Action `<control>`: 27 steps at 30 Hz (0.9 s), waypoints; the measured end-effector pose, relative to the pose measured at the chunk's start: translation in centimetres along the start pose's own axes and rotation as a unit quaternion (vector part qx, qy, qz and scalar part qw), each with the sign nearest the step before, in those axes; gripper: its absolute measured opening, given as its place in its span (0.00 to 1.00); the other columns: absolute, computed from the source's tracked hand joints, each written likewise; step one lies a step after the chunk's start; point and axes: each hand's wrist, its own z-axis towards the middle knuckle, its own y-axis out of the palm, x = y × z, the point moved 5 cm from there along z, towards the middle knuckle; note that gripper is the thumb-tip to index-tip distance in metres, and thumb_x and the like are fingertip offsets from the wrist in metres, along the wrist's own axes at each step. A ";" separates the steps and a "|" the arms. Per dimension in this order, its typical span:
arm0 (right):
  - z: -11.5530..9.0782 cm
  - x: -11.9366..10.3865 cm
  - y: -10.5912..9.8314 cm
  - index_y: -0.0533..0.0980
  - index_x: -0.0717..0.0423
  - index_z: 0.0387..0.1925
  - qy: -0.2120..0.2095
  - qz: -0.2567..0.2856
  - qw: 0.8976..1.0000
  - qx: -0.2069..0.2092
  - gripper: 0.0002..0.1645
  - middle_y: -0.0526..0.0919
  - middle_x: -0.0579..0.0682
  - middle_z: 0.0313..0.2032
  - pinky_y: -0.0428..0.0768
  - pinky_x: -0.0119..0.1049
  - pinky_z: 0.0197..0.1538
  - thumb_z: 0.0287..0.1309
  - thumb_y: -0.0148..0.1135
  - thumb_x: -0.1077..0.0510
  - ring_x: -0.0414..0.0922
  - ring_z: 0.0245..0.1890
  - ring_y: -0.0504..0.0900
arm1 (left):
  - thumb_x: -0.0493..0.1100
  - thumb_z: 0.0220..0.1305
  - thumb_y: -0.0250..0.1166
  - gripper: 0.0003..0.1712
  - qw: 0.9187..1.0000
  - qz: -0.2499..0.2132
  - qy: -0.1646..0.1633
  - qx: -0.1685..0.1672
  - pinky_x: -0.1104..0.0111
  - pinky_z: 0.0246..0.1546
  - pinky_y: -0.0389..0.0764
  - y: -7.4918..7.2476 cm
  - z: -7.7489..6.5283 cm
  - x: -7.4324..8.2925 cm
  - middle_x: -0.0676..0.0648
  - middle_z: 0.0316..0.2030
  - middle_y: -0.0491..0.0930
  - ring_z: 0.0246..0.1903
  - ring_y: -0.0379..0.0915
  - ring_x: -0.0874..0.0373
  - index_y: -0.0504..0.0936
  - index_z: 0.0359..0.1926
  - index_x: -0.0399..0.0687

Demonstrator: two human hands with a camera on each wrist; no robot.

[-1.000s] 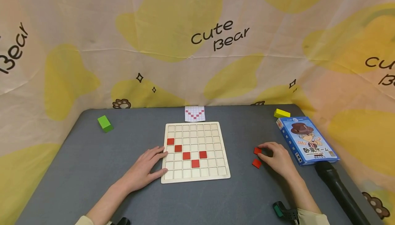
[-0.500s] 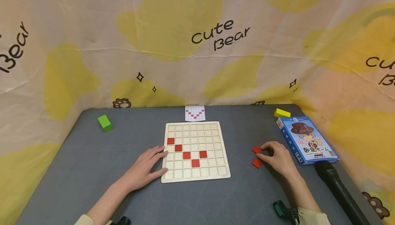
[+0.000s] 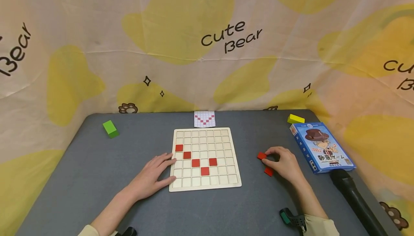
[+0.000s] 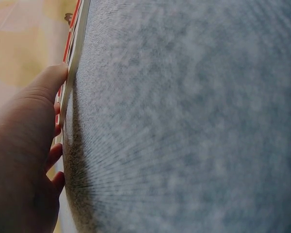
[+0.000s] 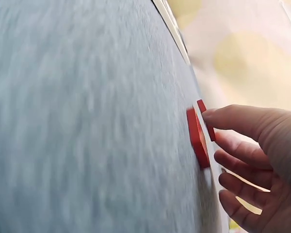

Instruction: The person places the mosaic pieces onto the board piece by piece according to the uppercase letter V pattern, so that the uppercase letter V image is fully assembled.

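A white gridded board lies mid-table with several red square tiles set in its cells. My left hand rests at the board's left edge, thumb and fingertips touching the rim, fingers fairly straight. In the left wrist view the thumb presses on the board's edge. To the right of the board, my right hand pinches a red tile between thumb and fingers. The right wrist view shows this pinched tile held on edge, beside a second red tile on the table.
A small pattern card with a pink V of squares stands behind the board. A green block is at the back left, a yellow block at the back right. A blue game box and a black microphone lie at the right.
My right hand has lifted the farther red tile and moved it left, toward the board. The second red tile stays where it was. My left hand has not moved.
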 end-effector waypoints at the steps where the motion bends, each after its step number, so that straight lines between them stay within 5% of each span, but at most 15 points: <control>1: 0.1 -0.2 0.2 0.82 0.55 0.39 0.001 0.002 1.000 0.000 0.14 0.82 0.58 0.46 0.71 0.56 0.51 0.54 0.73 0.53 0.57 0.47 0.75 | 0.63 0.64 0.62 0.36 1.000 0.000 0.000 0.000 0.44 0.67 0.56 0.0 0.0 0.0 0.46 0.70 0.62 0.70 0.54 0.43 0.71 0.67 0.51; 15: 2.1 -4.2 3.5 0.84 0.52 0.36 -0.035 0.036 0.999 0.015 0.14 0.84 0.50 0.42 0.73 0.47 0.47 0.46 0.78 0.55 0.50 0.44 0.77 | 0.62 0.64 0.64 0.36 1.000 -0.006 -0.001 0.000 0.47 0.68 0.56 0.0 -0.1 0.0 0.46 0.69 0.63 0.70 0.54 0.45 0.72 0.67 0.51; 27: 3.1 -7.9 6.6 0.82 0.48 0.35 -0.066 0.074 0.995 -0.020 0.13 0.82 0.46 0.43 0.73 0.48 0.53 0.45 0.77 0.55 0.48 0.48 0.75 | 0.61 0.64 0.63 0.36 1.000 0.003 0.012 0.009 0.46 0.68 0.56 0.1 -0.1 0.0 0.45 0.69 0.63 0.69 0.55 0.44 0.72 0.67 0.49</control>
